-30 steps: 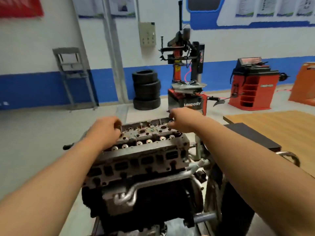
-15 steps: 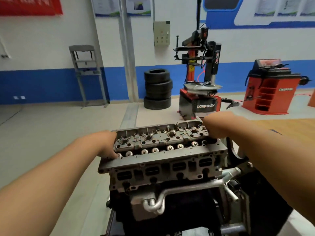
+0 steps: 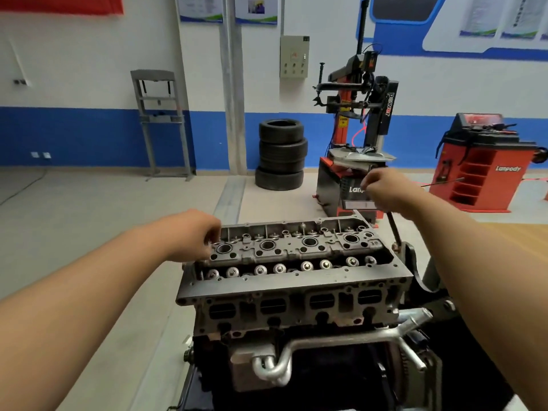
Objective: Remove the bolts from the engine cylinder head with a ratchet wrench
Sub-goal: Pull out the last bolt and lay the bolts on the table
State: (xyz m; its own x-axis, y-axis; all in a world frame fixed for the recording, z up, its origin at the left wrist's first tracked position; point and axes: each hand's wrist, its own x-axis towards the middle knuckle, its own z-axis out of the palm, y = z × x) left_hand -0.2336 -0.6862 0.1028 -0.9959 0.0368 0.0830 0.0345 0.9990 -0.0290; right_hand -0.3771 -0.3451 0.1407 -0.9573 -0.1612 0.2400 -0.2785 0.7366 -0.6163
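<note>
We are in a car repair workshop. Just right of the fingers (image 3: pixel 213 236) of our left hand (image 3: pixel 194 237) sits a bare engine (image 3: pixel 296 295). Beyond the fingers (image 3: pixel 367 181) of our right hand (image 3: pixel 388 189) stands a red and black tyre changer (image 3: pixel 381 114), and off to their right a red wheel balancer (image 3: pixel 486 167). Between the two sets of fingers, farther back, tyres (image 3: pixel 281 155) are stacked against a blue and white wall (image 3: pixel 89 134). Far beyond the left fingers a grey press frame (image 3: pixel 161 123) stands on the concrete floor (image 3: pixel 103 209).
</note>
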